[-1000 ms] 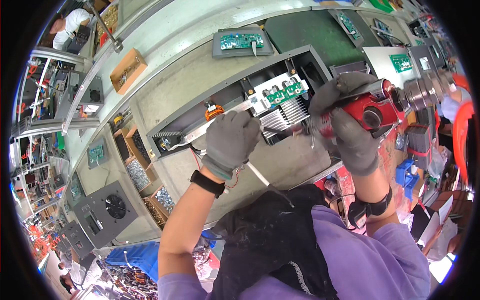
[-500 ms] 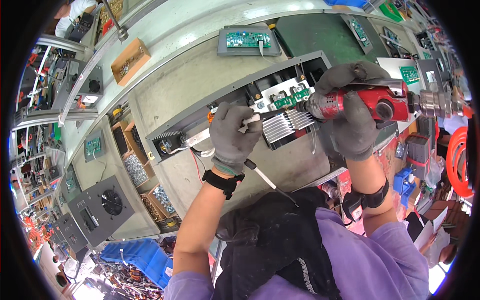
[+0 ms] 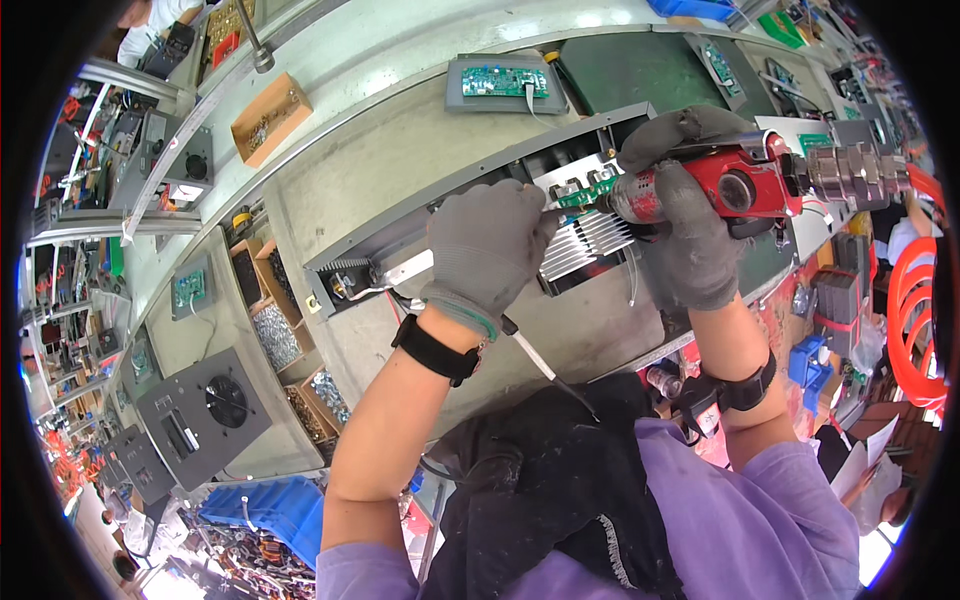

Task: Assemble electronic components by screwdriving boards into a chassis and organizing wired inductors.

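My right hand (image 3: 700,235), in a grey glove, is wrapped round a red air-powered screwdriver (image 3: 735,180) lying almost level. Its dark bit points left at a small green circuit board (image 3: 588,190) inside a long dark grey metal case (image 3: 480,172). Silvery heatsink fins (image 3: 585,240) show below the board. Over the middle of the case, my gloved left hand (image 3: 485,245) is closed, its fingertips near the bit's end. Whatever those fingers hold is hidden. A white metal strip (image 3: 408,268) lies in the case left of that hand.
A panel with a green circuit board (image 3: 505,82) lies behind the case. Boxes of screws (image 3: 275,335) stand to the left, beside a grey panel with a fan (image 3: 228,400). A cardboard box (image 3: 270,120) sits on the far ledge. An orange hose (image 3: 908,330) hangs at right.
My left hand has moved right and turned palm down, its fingertips coming close to the bit. The screwdriver has shifted slightly left in my right hand.
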A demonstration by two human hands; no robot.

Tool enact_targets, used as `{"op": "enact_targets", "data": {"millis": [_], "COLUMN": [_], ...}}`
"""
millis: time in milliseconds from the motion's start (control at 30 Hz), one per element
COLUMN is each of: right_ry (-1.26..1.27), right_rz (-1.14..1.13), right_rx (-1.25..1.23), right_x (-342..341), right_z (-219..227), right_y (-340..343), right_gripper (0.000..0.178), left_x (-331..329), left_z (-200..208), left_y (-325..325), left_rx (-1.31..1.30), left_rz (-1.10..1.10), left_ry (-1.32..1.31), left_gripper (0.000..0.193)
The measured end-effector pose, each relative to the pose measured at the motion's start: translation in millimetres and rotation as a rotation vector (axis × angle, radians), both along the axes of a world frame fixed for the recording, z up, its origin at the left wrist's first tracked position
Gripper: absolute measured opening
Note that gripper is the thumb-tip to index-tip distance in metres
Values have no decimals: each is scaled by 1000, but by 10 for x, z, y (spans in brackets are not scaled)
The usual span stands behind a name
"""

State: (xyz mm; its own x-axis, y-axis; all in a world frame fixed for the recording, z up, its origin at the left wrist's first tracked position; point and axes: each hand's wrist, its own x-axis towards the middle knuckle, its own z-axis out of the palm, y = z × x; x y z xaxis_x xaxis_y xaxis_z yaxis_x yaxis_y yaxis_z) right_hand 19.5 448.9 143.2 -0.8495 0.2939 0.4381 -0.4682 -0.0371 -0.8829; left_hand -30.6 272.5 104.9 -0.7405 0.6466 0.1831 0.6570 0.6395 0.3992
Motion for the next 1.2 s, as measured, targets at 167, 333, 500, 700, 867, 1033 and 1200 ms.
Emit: {"op": "enact_targets", "data": {"millis": [167, 333, 500, 700, 867, 1033, 1200], "right_ry": [-54, -25, -64, -88, -197, -269, -235], "right_rz": [14, 3, -95, -87, 1, 76, 127], "right_rx": [-24, 53, 9, -60, 147, 139, 119], "right_x": [31, -5, -34, -30, -39, -80, -65], "right_z": [20, 6, -33, 7, 85, 178, 253], "right_y": [-66, -100, -29, -19, -20, 3, 50], "right_gripper": [40, 36, 28, 23, 26, 27, 30], "left_x": [-80, -95, -100, -114, -115, -52, 125], "left_z": [-215, -431, -504, -503, -337, -253, 54], "left_y": [149, 212, 296, 314, 276, 93, -263], "left_rx": [-96, -101, -52, -87, -153, 403, 1039], "left_rz": [125, 192, 208, 231, 231, 219, 246], "left_ry": [53, 241, 246, 202, 121, -40, -1230], "left_gripper": [13, 12, 11, 11, 12, 16, 26]}}
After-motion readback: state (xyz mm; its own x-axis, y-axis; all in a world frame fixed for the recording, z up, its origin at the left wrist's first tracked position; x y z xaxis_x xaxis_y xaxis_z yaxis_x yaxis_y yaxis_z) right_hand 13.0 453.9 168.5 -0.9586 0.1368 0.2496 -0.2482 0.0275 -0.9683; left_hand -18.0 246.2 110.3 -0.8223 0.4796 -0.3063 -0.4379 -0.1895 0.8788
